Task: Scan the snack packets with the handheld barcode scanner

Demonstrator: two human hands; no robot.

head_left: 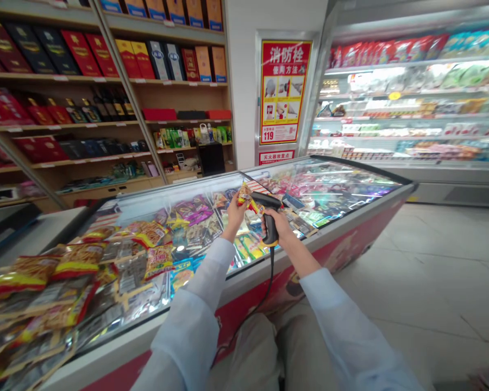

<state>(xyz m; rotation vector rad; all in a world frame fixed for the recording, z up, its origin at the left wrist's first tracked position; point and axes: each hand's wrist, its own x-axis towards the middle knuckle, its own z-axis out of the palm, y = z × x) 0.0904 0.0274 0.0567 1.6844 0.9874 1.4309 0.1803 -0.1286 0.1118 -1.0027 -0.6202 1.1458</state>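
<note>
My right hand point(277, 224) is wrapped round the grip of a black and yellow barcode scanner point(271, 231), its head pointing left. A cable hangs from the grip's bottom. Just left of the scanner head, my left hand point(235, 213) pinches a small red and yellow snack packet point(248, 198). The packet's lower end reaches across to the scanner; whether they touch I cannot tell. Both hands are above the glass top of a chest freezer point(350, 214). To the left, a heap of snack bags point(79, 259) lies on the glass.
Shelves point(81, 79) of boxes and bottles stand behind the freezer on the left. A lit refrigerated display point(407, 108) stands at the back right, with tiled floor point(432, 260) before it. The scanner cable point(271, 271) runs down past the freezer's front edge.
</note>
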